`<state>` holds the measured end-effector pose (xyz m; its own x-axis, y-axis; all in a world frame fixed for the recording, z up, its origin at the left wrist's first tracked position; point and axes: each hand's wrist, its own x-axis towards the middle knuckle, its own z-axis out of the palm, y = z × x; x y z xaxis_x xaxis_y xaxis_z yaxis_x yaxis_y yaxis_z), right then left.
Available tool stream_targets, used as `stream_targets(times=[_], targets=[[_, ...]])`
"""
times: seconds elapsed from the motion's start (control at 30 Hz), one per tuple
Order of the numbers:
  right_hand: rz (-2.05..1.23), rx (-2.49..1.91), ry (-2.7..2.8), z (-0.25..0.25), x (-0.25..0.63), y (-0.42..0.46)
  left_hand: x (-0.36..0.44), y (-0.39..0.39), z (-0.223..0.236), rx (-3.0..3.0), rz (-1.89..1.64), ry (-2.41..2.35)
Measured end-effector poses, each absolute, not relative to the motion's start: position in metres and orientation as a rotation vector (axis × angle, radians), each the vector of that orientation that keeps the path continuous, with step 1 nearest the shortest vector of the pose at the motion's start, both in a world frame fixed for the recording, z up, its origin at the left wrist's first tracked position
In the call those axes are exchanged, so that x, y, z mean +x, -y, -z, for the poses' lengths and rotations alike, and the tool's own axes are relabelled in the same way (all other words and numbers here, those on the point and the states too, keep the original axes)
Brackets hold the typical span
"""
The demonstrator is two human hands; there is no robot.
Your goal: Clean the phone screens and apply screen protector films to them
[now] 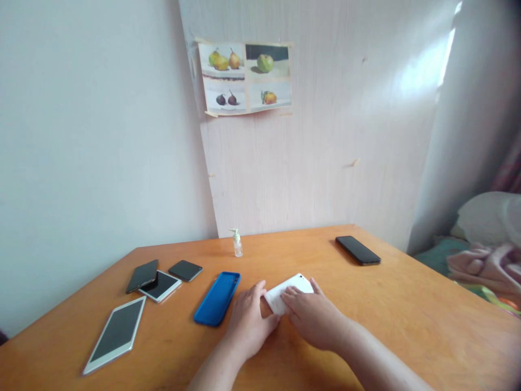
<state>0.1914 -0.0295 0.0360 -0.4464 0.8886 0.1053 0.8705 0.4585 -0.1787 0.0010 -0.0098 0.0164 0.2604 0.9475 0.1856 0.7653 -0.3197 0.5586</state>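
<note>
White phone [300, 281] — back up on the wooden table [407, 320], between both hands.
Left hand [249, 317] spread, thumb parted from fingers at the phone's left end; right hand [314, 315] laid over its back, grip cannot be told. Blue case [217, 300]: shallow, rounded corners, hollow side up, just beside the left hand. Pump bottle [238, 248] behind — transparent, pale-green top, contents too small to tell. White-framed device [117, 332] flat at left; black phone [358, 250] at far right.
</note>
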Motion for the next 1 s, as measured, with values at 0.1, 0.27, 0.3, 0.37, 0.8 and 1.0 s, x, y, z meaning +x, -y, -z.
stream_targets(times=[0.1, 0.27, 0.3, 0.37, 0.8, 1.0], targets=[[-0.096, -1.815, 2.413, -0.037, 0.205, 0.017, 0.002, 0.01, -0.018, 2.179, -0.704, -1.575], [-0.079, -1.693, 2.494, -0.043, 0.193, 0.025, 0.001, 0.009, -0.017, 2.191, -0.702, -1.568], [-0.109, -1.585, 2.537, -0.044, 0.188, 0.029, 0.001, 0.008, -0.016, 2.193, -0.703, -1.562], [-0.172, -1.412, 2.586, -0.047, 0.181, 0.035, 0.0, 0.007, -0.014, 2.196, -0.706, -1.549], [-0.237, -1.696, 2.265, -0.015, 0.215, -0.026, 0.003, 0.008, -0.009, 2.312, -0.752, -1.569], [-0.171, -1.685, 2.262, -0.01, 0.217, -0.028, 0.003, 0.009, -0.008, 2.296, -0.82, -1.569]])
